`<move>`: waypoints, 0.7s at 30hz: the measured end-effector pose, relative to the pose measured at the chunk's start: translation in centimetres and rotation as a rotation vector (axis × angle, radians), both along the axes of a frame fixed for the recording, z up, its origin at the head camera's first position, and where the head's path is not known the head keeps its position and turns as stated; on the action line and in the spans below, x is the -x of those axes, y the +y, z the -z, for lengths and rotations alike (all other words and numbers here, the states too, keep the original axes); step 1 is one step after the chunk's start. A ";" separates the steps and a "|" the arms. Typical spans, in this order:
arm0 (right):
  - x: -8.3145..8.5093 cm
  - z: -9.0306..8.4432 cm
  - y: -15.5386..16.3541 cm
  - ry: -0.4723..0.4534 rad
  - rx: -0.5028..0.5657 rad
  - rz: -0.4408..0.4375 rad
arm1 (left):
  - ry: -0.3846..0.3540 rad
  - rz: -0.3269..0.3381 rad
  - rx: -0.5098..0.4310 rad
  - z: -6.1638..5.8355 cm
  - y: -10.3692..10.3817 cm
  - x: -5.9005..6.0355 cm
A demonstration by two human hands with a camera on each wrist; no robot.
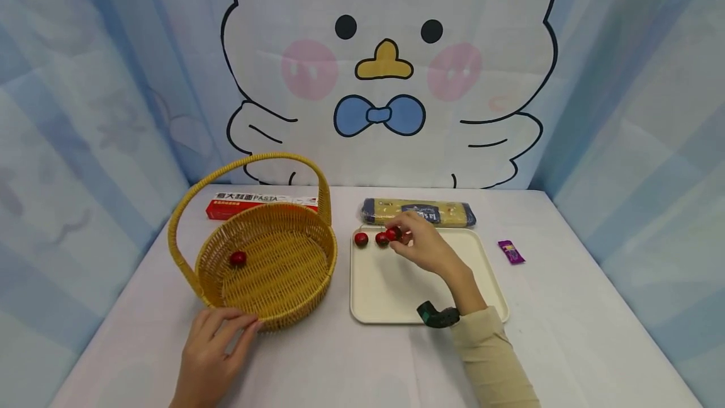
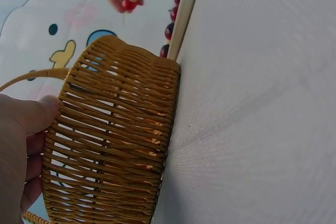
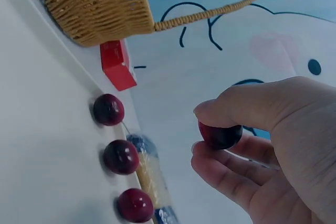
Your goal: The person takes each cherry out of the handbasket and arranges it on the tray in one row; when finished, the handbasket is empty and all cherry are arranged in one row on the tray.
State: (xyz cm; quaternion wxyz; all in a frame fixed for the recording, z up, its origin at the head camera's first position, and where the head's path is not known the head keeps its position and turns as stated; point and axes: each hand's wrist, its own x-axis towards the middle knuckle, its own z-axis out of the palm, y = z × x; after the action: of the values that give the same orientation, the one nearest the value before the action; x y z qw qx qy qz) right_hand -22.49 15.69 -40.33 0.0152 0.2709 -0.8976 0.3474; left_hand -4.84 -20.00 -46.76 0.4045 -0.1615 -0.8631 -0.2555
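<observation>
My left hand (image 1: 212, 351) pinches the near rim of a yellow-brown wicker basket (image 1: 289, 313), its thumb on the outer side and its fingers behind the rim in the left wrist view. Inside the basket lies one dark red cherry (image 1: 238, 259). Over the far edge of a cream tray (image 1: 391, 301), my right hand (image 1: 425, 244) holds a cherry (image 3: 220, 135) between thumb and fingers, raised off the tray. More cherries sit in a row on the tray, among them a left one (image 1: 360, 240) and, in the right wrist view, a middle one (image 3: 121, 157).
Behind the basket lies a red and white pasta box (image 1: 226, 208). A clear-wrapped noodle pack (image 1: 453, 214) lies behind the tray. To the tray's right is a small purple packet (image 1: 511, 252). The basket's tall handle (image 1: 178, 225) arches upward. A printed curtain stands at the back.
</observation>
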 end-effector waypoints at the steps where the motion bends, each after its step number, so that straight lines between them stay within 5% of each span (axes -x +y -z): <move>1: 0.2 0.1 0.4 -0.005 0.005 0.011 | -0.006 -0.002 0.001 -0.1 0.0 0.0; 21: 3.0 3.4 6.5 -0.108 -0.019 0.326 | 0.074 0.015 -0.034 0.1 0.3 0.3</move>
State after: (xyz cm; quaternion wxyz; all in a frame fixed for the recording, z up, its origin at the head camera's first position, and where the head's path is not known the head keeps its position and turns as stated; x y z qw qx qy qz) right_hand -25.54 22.18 -43.71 0.0204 0.1028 -0.9324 0.3460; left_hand -5.10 -19.74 -46.83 0.4367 -0.1703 -0.8420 -0.2671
